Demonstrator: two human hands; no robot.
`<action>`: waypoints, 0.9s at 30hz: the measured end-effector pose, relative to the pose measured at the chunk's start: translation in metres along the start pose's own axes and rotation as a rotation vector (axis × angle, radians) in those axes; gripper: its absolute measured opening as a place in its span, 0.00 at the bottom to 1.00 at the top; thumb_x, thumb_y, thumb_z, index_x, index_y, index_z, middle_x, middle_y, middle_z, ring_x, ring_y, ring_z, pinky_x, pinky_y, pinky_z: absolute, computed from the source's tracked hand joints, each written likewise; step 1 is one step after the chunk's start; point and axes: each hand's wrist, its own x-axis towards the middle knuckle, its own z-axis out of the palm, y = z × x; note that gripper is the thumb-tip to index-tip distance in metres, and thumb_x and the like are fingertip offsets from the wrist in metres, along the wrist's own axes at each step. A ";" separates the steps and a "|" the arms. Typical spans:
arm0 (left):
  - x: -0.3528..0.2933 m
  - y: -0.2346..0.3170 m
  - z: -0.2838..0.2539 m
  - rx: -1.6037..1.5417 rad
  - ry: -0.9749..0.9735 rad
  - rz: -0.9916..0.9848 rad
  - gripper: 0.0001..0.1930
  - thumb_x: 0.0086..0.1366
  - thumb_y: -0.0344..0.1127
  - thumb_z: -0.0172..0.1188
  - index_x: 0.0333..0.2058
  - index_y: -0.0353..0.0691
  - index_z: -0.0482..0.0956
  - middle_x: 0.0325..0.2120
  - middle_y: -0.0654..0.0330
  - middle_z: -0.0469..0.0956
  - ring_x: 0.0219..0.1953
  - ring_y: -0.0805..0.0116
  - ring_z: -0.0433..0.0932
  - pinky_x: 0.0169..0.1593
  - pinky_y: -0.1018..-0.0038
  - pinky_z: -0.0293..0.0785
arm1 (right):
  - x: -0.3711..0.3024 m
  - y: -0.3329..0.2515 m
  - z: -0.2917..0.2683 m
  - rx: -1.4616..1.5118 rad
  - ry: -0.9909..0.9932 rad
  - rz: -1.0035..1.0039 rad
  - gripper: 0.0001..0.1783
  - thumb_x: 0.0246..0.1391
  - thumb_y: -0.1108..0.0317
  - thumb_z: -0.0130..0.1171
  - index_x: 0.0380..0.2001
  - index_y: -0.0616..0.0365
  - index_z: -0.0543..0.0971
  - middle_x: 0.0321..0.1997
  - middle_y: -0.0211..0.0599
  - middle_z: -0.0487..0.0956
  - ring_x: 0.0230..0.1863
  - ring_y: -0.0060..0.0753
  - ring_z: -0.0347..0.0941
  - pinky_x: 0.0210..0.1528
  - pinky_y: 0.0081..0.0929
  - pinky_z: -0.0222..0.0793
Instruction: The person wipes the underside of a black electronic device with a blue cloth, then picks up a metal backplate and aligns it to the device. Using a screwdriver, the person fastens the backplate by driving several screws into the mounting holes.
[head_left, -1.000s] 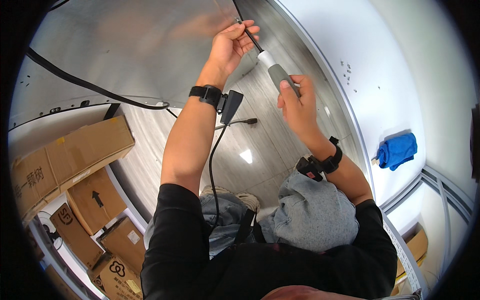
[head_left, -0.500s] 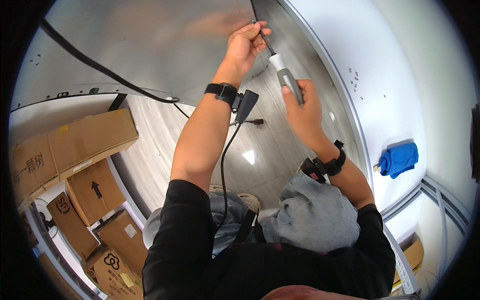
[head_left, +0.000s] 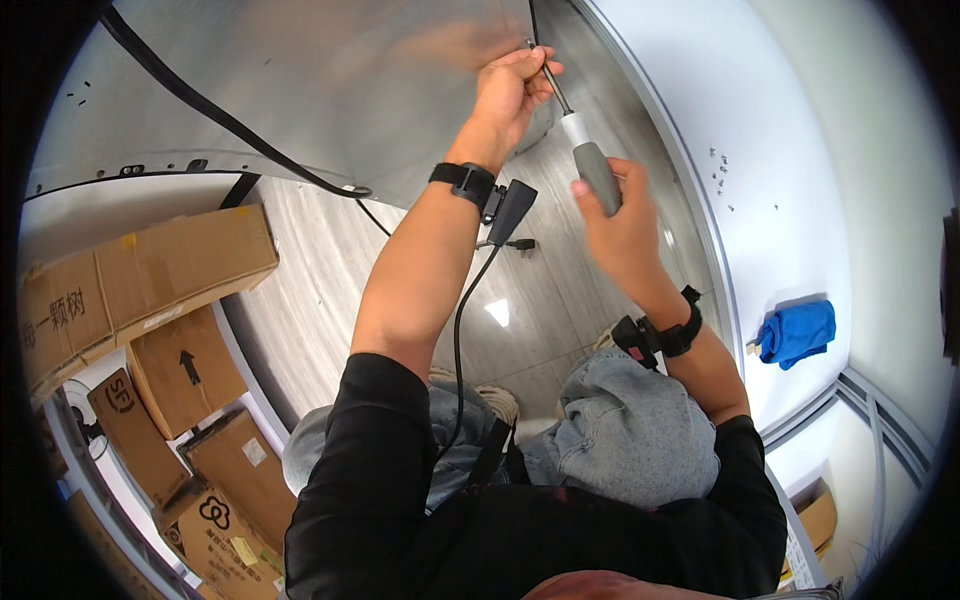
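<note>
A screwdriver (head_left: pixel 598 178) with a grey handle, white collar and thin metal shaft slants between my hands. My right hand (head_left: pixel 625 228) is wrapped round its handle, slightly blurred. At the far end, my left hand (head_left: pixel 508 95) pinches the shaft near the tip with thumb and fingers. The tip meets the edge of a large grey metal panel (head_left: pixel 330 100); a small fastener there is too tiny to make out clearly. Both wrists wear black straps with small devices.
A thick black cable (head_left: pixel 235 125) crosses the panel. On the floor lies a black plug (head_left: pixel 522 244). Cardboard boxes (head_left: pixel 165 275) are stacked at left. To the right, a white surface (head_left: pixel 765 245) holds several small screws (head_left: pixel 720 172) and a folded blue cloth (head_left: pixel 797 334).
The panel, both hands and the screwdriver appear slightly further right in the picture, as the view has shifted. The screwdriver tip stays at the panel's edge, and both hands keep their holds.
</note>
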 end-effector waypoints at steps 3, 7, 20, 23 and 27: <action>-0.001 0.004 0.003 -0.052 -0.060 -0.039 0.11 0.67 0.34 0.49 0.40 0.32 0.74 0.29 0.57 0.79 0.25 0.71 0.76 0.33 0.77 0.73 | 0.007 0.002 -0.016 0.733 -0.263 0.430 0.25 0.55 0.55 0.57 0.44 0.66 0.65 0.22 0.33 0.73 0.18 0.27 0.67 0.23 0.31 0.65; -0.001 0.003 -0.002 -0.004 -0.026 -0.043 0.12 0.67 0.36 0.49 0.39 0.33 0.75 0.28 0.58 0.79 0.26 0.70 0.75 0.33 0.76 0.73 | 0.011 -0.017 -0.021 0.604 -0.397 0.516 0.25 0.54 0.56 0.58 0.44 0.66 0.65 0.22 0.34 0.73 0.19 0.28 0.68 0.22 0.31 0.65; -0.007 0.008 0.002 -0.093 -0.110 -0.092 0.11 0.68 0.36 0.49 0.40 0.34 0.74 0.30 0.57 0.79 0.27 0.72 0.74 0.32 0.78 0.72 | 0.005 -0.015 -0.009 0.849 -0.280 0.419 0.21 0.59 0.58 0.52 0.48 0.62 0.65 0.27 0.38 0.76 0.19 0.24 0.69 0.22 0.22 0.63; -0.003 0.003 -0.002 -0.024 -0.082 -0.041 0.12 0.68 0.35 0.47 0.40 0.32 0.73 0.31 0.55 0.79 0.26 0.71 0.74 0.32 0.77 0.73 | 0.007 -0.011 -0.015 0.926 -0.310 0.423 0.21 0.60 0.58 0.51 0.49 0.61 0.65 0.28 0.37 0.75 0.20 0.24 0.69 0.23 0.21 0.63; -0.001 0.001 0.004 0.061 0.010 -0.009 0.12 0.69 0.35 0.45 0.40 0.31 0.73 0.31 0.54 0.78 0.25 0.70 0.75 0.31 0.77 0.72 | 0.002 -0.013 -0.010 0.266 -0.015 0.034 0.23 0.54 0.62 0.58 0.47 0.63 0.64 0.32 0.40 0.74 0.27 0.31 0.71 0.27 0.30 0.66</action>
